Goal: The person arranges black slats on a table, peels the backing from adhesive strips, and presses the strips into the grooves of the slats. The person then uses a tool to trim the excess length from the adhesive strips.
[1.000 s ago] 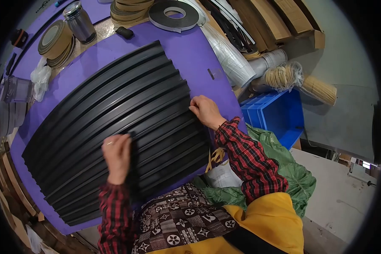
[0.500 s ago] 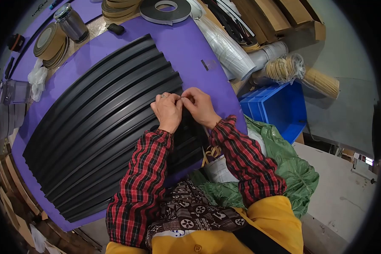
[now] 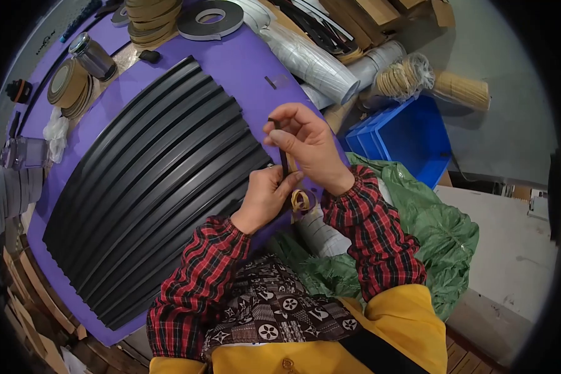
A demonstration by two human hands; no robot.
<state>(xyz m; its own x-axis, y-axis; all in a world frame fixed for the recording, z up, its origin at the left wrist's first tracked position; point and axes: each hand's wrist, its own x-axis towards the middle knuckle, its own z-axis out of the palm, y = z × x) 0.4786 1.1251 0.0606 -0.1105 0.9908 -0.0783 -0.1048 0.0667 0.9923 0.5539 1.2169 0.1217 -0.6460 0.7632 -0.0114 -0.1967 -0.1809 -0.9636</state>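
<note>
The right hand (image 3: 310, 146) is pinching one end of a dark strip (image 3: 284, 160), the left hand (image 3: 262, 196) is gripping the other; its long axis is running between them (left nearer the ribbed panel (image 3: 162, 171)).

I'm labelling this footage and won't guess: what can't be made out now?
Head view: thin dark strip, lower end hidden by the left hand.
Head view: lidded jar, contents too small and dim.
Head view: cardboard, cut off by the top edge.
</note>
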